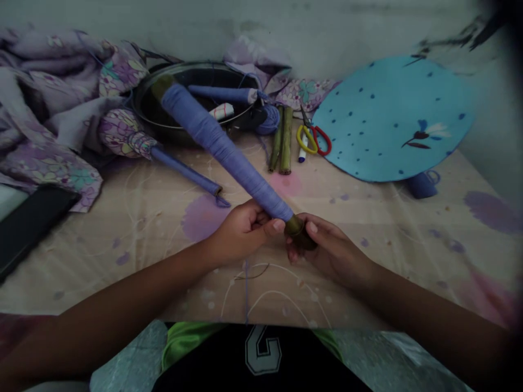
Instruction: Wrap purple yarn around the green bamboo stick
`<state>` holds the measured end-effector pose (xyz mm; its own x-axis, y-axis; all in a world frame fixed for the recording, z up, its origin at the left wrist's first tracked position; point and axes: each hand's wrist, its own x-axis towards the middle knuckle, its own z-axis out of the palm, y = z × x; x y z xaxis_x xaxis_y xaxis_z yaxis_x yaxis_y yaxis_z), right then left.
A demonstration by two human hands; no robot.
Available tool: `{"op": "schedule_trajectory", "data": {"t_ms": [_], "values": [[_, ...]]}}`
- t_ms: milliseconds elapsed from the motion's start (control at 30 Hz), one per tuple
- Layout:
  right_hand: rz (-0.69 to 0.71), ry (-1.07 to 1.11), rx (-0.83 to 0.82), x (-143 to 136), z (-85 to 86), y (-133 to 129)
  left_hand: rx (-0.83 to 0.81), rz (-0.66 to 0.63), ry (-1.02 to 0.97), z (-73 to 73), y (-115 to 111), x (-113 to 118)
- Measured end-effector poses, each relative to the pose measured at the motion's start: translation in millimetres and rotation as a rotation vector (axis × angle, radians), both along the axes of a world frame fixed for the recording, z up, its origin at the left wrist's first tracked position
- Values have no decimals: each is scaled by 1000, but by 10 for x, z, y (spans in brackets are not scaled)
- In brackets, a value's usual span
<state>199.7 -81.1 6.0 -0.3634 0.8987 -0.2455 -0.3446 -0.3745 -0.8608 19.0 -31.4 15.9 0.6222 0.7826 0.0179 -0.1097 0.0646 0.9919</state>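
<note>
A bamboo stick (301,233) is wrapped along most of its length in blue-violet yarn (223,149), wound in close, crosswise turns that form slightly uneven bands. Both ends are bare: the near one brownish green with a raised ring, the far one olive and blurred. Held clear of the worktop (155,228), it slants from lower right to upper left, looking thicker toward the upper end. Below it hangs a thin strand (247,294) of similar colour; any join to the winding is hidden.
</note>
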Motion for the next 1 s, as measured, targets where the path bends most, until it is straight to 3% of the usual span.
{"op": "schedule_trajectory", "data": {"t_ms": [167,267,500,833,1000], "values": [[-3,-21,37,-1,-29,15,-34,-57,-8,-51,5,-1],[78,-71,57,13,-68,4,-46,-100,3,-119,8,-11],[92,-123,41,-22,-166,4,-100,-15,100,-180,33,24],[-56,-13,-102,-255,200,53,-170,40,-49,-138,80,17],[-117,-99,-111,-292,212,55,-152,1,-9,-177,93,14]]}}
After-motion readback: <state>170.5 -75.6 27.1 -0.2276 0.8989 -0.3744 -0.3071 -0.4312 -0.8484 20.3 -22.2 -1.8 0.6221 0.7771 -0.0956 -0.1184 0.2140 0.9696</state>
